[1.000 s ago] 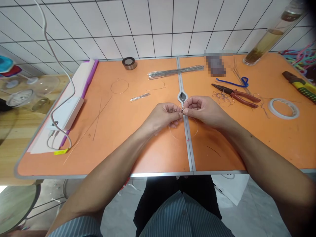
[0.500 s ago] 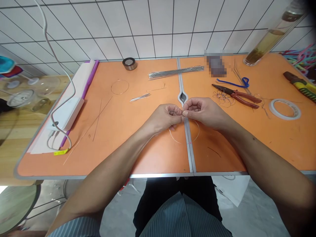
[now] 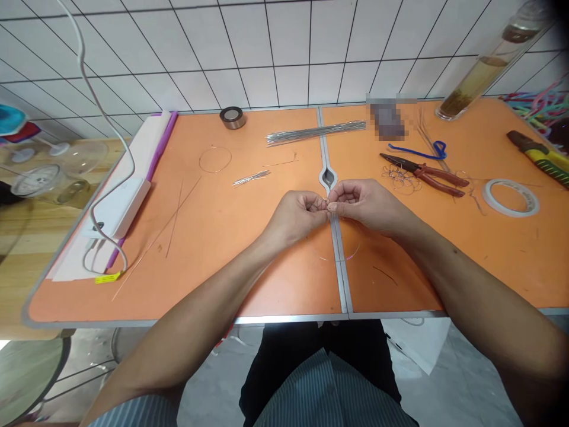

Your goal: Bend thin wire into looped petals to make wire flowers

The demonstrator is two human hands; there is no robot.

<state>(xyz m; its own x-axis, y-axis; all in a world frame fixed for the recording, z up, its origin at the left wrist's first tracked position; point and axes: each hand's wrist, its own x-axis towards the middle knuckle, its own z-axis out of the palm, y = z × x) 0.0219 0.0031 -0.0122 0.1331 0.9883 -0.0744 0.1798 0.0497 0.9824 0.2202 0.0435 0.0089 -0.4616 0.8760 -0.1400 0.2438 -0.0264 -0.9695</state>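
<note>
My left hand (image 3: 303, 212) and my right hand (image 3: 362, 204) meet fingertip to fingertip over the grey seam of the orange table (image 3: 284, 279). Both are closed in a pinch on a thin wire (image 3: 359, 240), whose curved ends hang below the fingers. Where the wire passes between the fingertips is hidden. Right of my right hand lie long-nose pliers (image 3: 429, 173) with red handles, beside a tangle of wire scraps (image 3: 402, 179). Short cut wires (image 3: 251, 177) and a wire ring (image 3: 215, 159) rest to the left of my hands.
A bundle of straight wires (image 3: 315, 133) and a tape roll (image 3: 232, 117) lie at the back. On the right are a white tape ring (image 3: 511, 197), a blue twisted piece (image 3: 418, 151) and a yellow-black tool (image 3: 540, 159). A white power box (image 3: 118, 207) with its cable sits left.
Both hands stay pinched together over the seam. The left fingers have turned slightly, and the hanging wire loop has shifted a little. The whole view has moved slightly.
</note>
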